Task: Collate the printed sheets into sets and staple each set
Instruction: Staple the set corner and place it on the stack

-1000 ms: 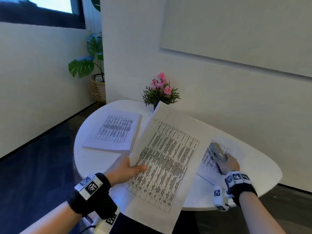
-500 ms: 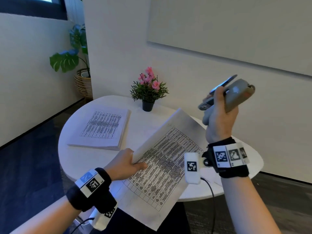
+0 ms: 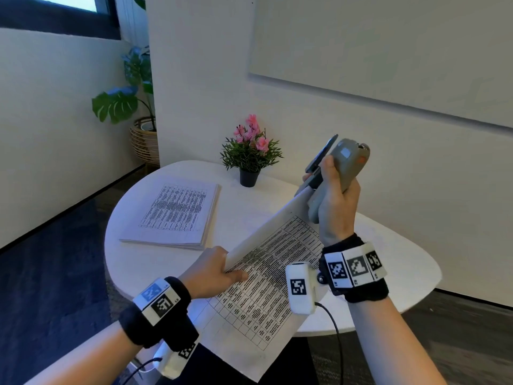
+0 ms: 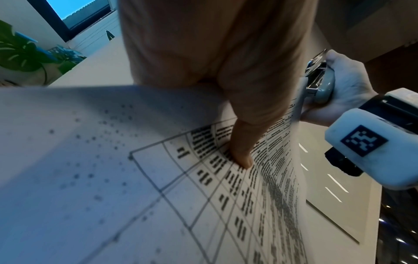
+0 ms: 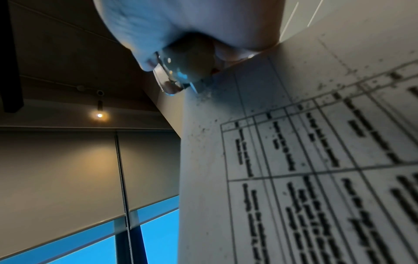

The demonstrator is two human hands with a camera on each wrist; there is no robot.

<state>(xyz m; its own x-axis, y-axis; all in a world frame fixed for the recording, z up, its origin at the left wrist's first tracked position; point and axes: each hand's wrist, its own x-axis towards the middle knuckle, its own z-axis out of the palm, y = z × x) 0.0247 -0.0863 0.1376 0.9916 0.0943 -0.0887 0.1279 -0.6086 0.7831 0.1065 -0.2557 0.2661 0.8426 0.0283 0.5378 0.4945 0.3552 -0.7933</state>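
Black wristbands [image 3: 358, 276], white tag-marked cameras [image 3: 301, 287].

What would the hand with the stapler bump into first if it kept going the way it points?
Probably the wall. The right hand points up and away, gripping the stapler; nothing else seems to lie between, though depth is unclear.

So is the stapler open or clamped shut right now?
Open: the stapler in the right hand shows a gap, the held sheets' corner inside.

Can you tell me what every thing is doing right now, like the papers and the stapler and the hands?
Held sheets: lifted, tilted, top corner in the stapler.
Stapler: raised, nose on the sheets' corner.
Right hand: grips the stapler.
Left hand: pinches the sheets' edge.
Paper stack: flat on the table.
Flower pot: upright.
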